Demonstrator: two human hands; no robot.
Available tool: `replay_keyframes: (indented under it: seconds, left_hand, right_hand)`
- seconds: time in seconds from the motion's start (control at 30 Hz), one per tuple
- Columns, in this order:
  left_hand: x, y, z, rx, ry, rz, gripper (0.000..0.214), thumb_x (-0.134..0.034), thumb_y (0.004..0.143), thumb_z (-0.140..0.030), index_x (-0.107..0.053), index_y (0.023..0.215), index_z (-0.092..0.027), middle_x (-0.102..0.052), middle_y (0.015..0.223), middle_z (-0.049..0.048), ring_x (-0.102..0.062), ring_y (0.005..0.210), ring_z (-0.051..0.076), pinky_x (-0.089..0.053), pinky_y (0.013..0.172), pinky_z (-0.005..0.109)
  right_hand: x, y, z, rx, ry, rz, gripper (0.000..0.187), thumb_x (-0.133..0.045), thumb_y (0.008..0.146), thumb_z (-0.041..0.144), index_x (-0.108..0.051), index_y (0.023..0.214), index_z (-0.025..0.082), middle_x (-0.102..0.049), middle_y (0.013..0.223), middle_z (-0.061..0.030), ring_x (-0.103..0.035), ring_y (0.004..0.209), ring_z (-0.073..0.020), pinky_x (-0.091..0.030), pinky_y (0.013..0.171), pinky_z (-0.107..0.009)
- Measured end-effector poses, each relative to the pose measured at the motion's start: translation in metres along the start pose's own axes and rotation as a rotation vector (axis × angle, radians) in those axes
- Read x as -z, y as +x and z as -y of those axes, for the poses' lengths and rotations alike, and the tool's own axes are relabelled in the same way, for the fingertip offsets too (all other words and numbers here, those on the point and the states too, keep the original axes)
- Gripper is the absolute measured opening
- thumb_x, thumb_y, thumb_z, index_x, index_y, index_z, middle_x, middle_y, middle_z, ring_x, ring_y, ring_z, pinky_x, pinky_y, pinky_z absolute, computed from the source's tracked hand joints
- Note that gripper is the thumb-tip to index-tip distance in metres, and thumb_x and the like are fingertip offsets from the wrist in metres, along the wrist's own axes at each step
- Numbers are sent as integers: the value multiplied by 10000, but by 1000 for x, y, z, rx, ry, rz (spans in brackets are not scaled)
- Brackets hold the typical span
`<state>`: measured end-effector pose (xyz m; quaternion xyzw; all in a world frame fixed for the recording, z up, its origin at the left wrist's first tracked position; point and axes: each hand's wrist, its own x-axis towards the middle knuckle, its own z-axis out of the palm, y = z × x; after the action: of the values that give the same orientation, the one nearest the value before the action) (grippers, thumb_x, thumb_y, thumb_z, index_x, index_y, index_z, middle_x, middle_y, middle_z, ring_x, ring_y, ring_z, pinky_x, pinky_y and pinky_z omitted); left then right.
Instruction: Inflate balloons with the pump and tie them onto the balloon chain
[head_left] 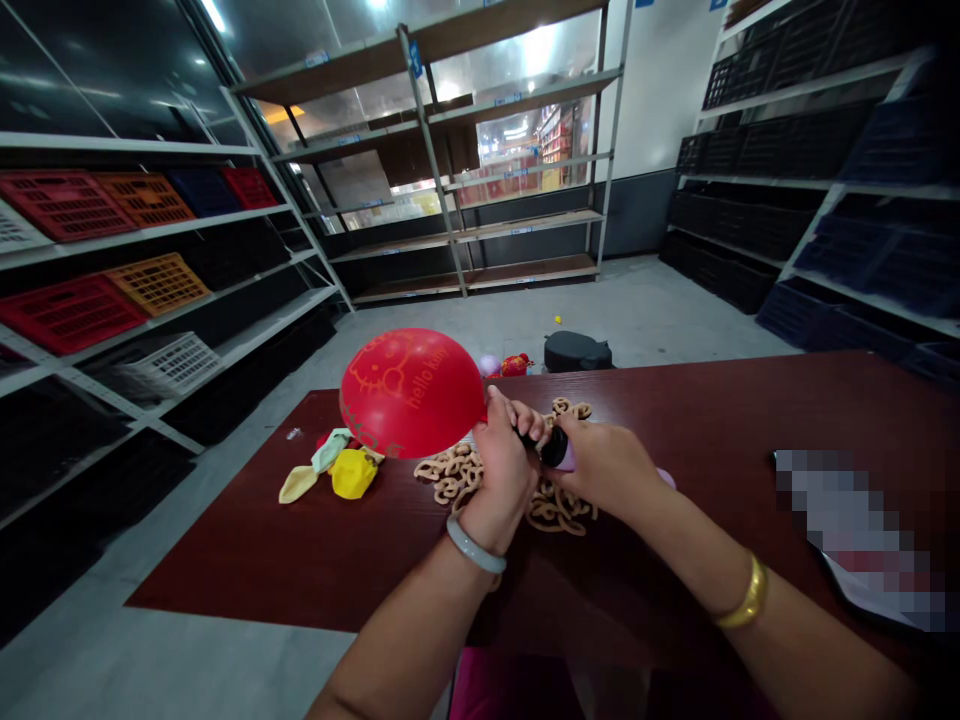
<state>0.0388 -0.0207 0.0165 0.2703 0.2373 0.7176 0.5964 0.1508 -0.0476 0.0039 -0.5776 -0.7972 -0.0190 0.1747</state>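
Observation:
A partly inflated red balloon with gold "hello kitty" print points left over the table. My left hand is closed around its neck, pressed to the dark tip of a pump. My right hand grips that hand pump, which has a black end and a lilac body; most of its body is hidden by the palm. Beneath both hands lie several tan, curled loop-shaped pieces. To the left rest small limp balloons, among them a yellow balloon and a cream balloon.
The dark red table carries a phone-like flat object, blurred, on the right. Beyond its far edge, a dark grey bag-like thing and red balloons lie on the floor. Shelves with crates stand left, back and right.

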Motion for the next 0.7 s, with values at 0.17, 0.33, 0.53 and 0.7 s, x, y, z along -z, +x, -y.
replay_keyframes:
  seconds: [0.17,0.33,0.53,0.7]
  left_hand:
    - [14,21,-27,-37,-21,30,423,-544,866,-421,-305,602,-194,-295,456,-66,-340,374,77,-253,396,219]
    - [37,46,-68,-113,-66,34,353,-502,899,-305,-308,627,-190,-268,477,-66,-317,401,68,-228,433,225]
    - [42,44,-62,-121,-77,-27,352,-491,898,-306,-298,626,-192,-266,476,-68,-306,395,68,-218,431,233]
    - [24,25,-25,-68,-65,-64,377,-493,895,-383,-332,614,-191,-288,468,-65,-327,378,77,-234,398,226]
  right_hand:
    - [0,1,-12,11,2,5,421,-510,799,587,-533,1051,250,-698,907,-37,-663,777,-231,-349,572,-290]
    - [1,3,-33,42,0,46,480,-513,788,609,-535,1088,236,-703,930,-49,-661,825,-238,-378,611,-294]
    - [4,0,-39,40,-76,50,447,-537,770,572,-556,1059,232,-701,851,-47,-658,740,-228,-363,582,-294]
    - [2,-1,-24,19,-75,44,459,-537,778,551,-545,1096,220,-697,844,-59,-656,751,-231,-365,582,-292]
